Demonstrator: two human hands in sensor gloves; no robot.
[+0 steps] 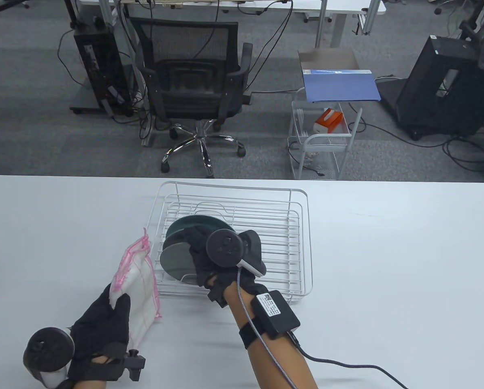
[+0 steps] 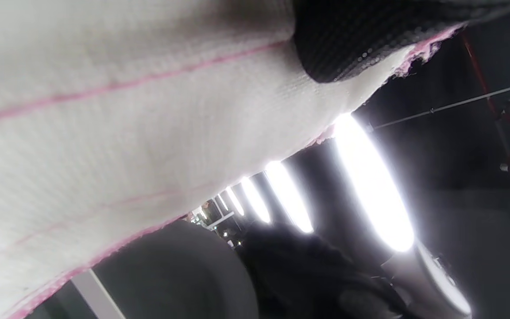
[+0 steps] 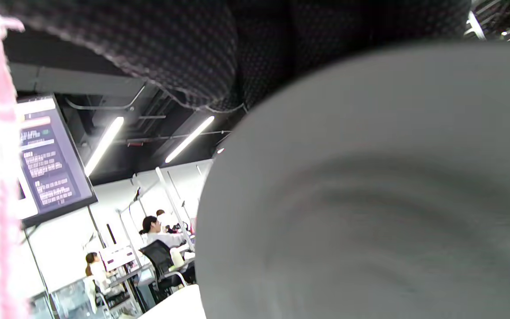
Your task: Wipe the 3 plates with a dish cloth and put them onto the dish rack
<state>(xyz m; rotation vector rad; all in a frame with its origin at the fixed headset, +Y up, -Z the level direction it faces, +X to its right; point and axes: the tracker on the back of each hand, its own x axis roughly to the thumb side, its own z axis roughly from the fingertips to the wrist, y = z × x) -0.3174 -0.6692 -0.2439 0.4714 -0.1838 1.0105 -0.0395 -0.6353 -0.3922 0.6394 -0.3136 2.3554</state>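
Note:
My right hand (image 1: 191,245) grips a grey plate (image 1: 176,259) by its rim, held on edge over the front left of the white dish rack (image 1: 304,243). Behind it a dark green plate (image 1: 201,222) stands upright in the rack. The grey plate (image 3: 370,199) fills the right wrist view below the gloved fingers (image 3: 184,48). My left hand (image 1: 118,300) holds the white dish cloth (image 1: 136,279) with pink edging up, just left of the rack. The cloth (image 2: 104,133) covers most of the left wrist view, with a gloved finger (image 2: 348,40) on it.
The rack sits mid-table, its right half holding nothing. Bare white table (image 1: 387,263) lies to the right and left. Beyond the far edge stand an office chair (image 1: 197,93) and a wire trolley (image 1: 323,137).

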